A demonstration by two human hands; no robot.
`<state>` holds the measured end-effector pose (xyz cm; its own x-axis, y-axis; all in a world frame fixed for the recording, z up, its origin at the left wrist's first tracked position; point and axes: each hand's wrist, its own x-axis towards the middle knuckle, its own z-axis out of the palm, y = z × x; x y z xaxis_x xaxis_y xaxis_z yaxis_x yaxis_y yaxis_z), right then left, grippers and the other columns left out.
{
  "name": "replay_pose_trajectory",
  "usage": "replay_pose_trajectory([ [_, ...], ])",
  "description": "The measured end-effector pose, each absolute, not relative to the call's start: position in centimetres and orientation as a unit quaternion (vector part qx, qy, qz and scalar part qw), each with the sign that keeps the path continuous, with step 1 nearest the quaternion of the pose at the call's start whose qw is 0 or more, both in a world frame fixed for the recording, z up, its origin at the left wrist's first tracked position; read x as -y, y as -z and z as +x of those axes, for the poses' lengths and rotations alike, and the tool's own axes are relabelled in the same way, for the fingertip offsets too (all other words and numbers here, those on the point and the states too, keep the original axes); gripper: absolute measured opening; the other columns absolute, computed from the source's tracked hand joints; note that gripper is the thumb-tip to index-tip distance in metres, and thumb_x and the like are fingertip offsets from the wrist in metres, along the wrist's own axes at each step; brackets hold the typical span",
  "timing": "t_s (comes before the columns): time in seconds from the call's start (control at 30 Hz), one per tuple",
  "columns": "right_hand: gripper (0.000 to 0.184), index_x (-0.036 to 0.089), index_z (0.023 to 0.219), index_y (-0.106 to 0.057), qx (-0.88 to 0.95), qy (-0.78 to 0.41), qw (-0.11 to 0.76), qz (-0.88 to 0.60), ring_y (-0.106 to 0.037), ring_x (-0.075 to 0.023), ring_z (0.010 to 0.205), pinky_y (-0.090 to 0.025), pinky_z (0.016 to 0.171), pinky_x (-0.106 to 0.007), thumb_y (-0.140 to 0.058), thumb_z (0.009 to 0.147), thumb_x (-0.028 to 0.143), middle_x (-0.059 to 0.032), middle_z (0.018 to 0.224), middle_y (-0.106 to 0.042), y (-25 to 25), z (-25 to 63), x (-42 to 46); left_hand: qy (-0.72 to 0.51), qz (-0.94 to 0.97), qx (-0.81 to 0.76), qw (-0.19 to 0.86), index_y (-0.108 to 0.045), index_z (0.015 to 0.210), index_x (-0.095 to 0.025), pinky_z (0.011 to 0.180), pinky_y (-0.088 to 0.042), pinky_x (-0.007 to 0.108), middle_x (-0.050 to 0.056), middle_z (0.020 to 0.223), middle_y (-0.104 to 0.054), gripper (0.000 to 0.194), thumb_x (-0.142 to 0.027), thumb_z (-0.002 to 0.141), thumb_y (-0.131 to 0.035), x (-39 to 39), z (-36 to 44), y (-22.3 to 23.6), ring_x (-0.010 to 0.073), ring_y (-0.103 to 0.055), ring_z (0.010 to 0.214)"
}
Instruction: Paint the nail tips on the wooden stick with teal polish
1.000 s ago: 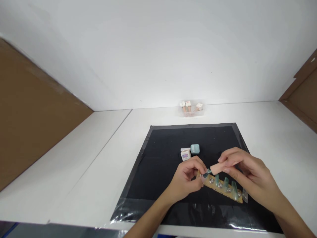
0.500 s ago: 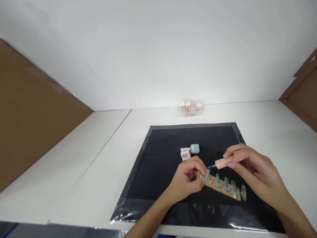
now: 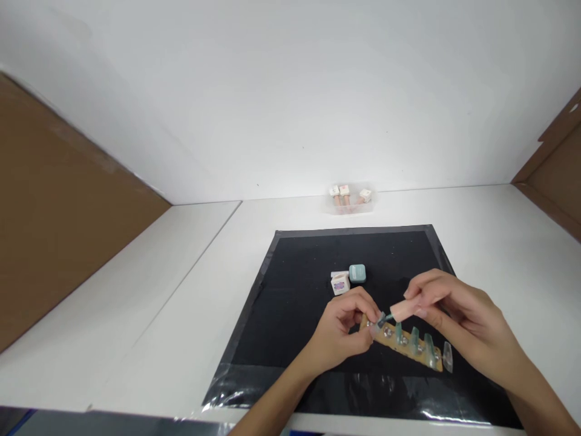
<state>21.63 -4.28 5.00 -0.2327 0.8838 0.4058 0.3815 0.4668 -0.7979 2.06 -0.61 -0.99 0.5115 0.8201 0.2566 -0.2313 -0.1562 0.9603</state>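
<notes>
My left hand [image 3: 341, 330] pinches the left end of a tan wooden strip [image 3: 405, 346] that carries several teal false nails, held just above the black mat [image 3: 313, 303]. My right hand [image 3: 447, 309] grips a pink nail-polish brush cap [image 3: 403, 310], and its brush tip touches the leftmost nail beside my left fingers. A clear nail [image 3: 447, 364] sits at the strip's right end. A teal polish bottle [image 3: 357, 273] and a small white box [image 3: 340, 283] stand on the mat behind my hands.
A clear tray [image 3: 350, 204] with three white-capped bottles stands at the back against the white wall. The mat lies on a white table [image 3: 136, 327]. Brown cardboard panels [image 3: 54, 212] flank both sides.
My right hand drew the brush up and to the right off the nails, then came back down left. The brush tip now rests on the leftmost nail again.
</notes>
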Motion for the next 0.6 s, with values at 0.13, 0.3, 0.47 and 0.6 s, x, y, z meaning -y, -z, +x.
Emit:
replay_pose_trajectory([
  [0.13, 0.013, 0.024, 0.082, -0.055, 0.712, -0.268, 0.465, -0.452, -0.064, -0.0150, 0.075, -0.052, 0.058, -0.022, -0.050, 0.090, 0.014, -0.0031, 0.087, -0.063, -4.92, 21.56, 4.15, -0.433, 0.624, -0.225, 0.610, -0.054, 0.066, -0.014, 0.047, -0.035, 0.017, 0.002, 0.071, -0.052, 0.025, -0.034, 0.078, -0.064, 0.60, 2.07, 0.88, 0.0053, -0.043, 0.054],
  [0.3, 0.013, 0.024, 0.082, -0.055, 0.714, -0.293, 0.456, -0.443, -0.062, -0.0137, 0.068, -0.049, 0.053, -0.022, -0.050, 0.090, 0.015, -0.0024, 0.086, -0.062, -4.99, 21.63, 4.04, -0.441, 0.617, -0.211, 0.616, -0.055, 0.066, -0.014, 0.047, -0.035, 0.018, 0.002, 0.071, -0.053, 0.024, -0.033, 0.078, -0.065, 0.54, 2.09, 0.91, 0.0055, -0.043, 0.053],
  [0.47, 0.014, 0.024, 0.081, -0.055, 0.699, -0.276, 0.477, -0.455, -0.062, -0.0144, 0.073, -0.050, 0.056, -0.022, -0.050, 0.090, 0.015, -0.0022, 0.086, -0.061, -4.98, 21.61, 4.00, -0.437, 0.621, -0.224, 0.611, -0.054, 0.066, -0.015, 0.045, -0.036, 0.018, 0.003, 0.071, -0.054, 0.026, -0.035, 0.078, -0.064, 0.58, 2.15, 0.83, 0.0049, -0.043, 0.051],
  [0.6, 0.013, 0.024, 0.081, -0.055, 0.715, -0.307, 0.449, -0.439, -0.061, -0.0141, 0.070, -0.049, 0.054, -0.022, -0.050, 0.091, 0.016, -0.0021, 0.086, -0.061, -4.98, 21.67, 4.03, -0.466, 0.656, -0.234, 0.546, -0.055, 0.064, -0.015, 0.048, -0.039, 0.018, 0.003, 0.069, -0.057, 0.014, -0.021, 0.074, -0.064, 0.64, 2.18, 0.64, 0.0072, -0.050, 0.055],
])
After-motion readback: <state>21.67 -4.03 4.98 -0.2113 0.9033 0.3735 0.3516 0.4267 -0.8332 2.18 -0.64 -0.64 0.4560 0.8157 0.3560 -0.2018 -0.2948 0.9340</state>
